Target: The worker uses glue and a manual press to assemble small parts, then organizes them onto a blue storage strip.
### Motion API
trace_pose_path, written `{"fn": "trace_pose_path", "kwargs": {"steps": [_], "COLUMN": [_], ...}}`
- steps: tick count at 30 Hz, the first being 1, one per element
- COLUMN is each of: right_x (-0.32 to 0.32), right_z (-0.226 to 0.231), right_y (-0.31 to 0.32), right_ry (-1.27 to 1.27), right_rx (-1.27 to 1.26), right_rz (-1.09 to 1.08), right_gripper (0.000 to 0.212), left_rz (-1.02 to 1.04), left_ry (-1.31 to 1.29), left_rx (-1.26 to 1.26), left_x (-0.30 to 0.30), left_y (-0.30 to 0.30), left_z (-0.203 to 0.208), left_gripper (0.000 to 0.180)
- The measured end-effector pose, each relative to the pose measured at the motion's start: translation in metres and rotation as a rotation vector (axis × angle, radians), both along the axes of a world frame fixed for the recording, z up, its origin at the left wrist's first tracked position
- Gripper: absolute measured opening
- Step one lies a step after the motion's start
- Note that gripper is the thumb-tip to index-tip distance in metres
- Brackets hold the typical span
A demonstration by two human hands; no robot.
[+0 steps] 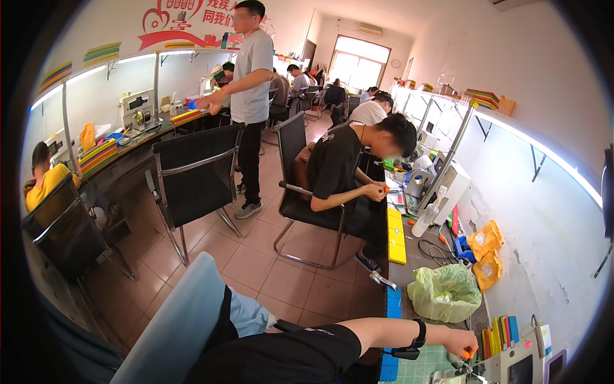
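Note:
My left hand (459, 342) is at the lower right, at the end of a bare forearm with a black wristband (417, 338). Its fingers are closed around a small orange piece (470, 353), whose exact kind I cannot make out. Just below the fingers are small metal parts (465, 369) of a light-coloured bench machine (497, 371) with a dark screen. Under the forearm lies a green gridded cutting mat (419, 365). My right hand is outside the picture.
A bin lined with a pale green bag (441, 293) stands beyond my forearm. Blue trays (391, 320) and a yellow tray (396, 237) line the bench edge. Coloured slabs (501, 336) stand by the wall. A seated co-worker (339, 160) handles something orange; another person (252, 83) stands near an office chair (197, 166).

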State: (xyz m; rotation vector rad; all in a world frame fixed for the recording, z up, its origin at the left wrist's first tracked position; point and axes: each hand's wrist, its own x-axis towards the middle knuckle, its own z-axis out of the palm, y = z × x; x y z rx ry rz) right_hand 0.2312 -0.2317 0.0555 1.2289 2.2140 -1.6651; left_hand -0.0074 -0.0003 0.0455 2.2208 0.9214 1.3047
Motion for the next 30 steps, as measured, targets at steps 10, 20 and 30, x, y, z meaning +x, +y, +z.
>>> {"fn": "trace_pose_path", "kwargs": {"steps": [10,20,30], "right_x": [0.004,0.003,0.005], "right_z": [-0.005,-0.006,-0.008], "right_y": [0.000,0.001,0.004], "right_ry": [0.033,0.036,0.026], "right_rx": [-0.042,-0.027,0.033], "right_rz": [-0.022,-0.022,0.023], "right_gripper": [0.035,0.034,0.035], "left_rz": [0.033,0.022,0.019], "left_ry": [0.043,0.035,0.033], "left_rx": [0.030,0.024,0.050], "left_x": [0.005,0.003,0.006], "left_y": [-0.001,0.000,0.003], "left_z": [0.001,0.000,-0.002], "left_gripper": [0.009,0.008,0.008]}}
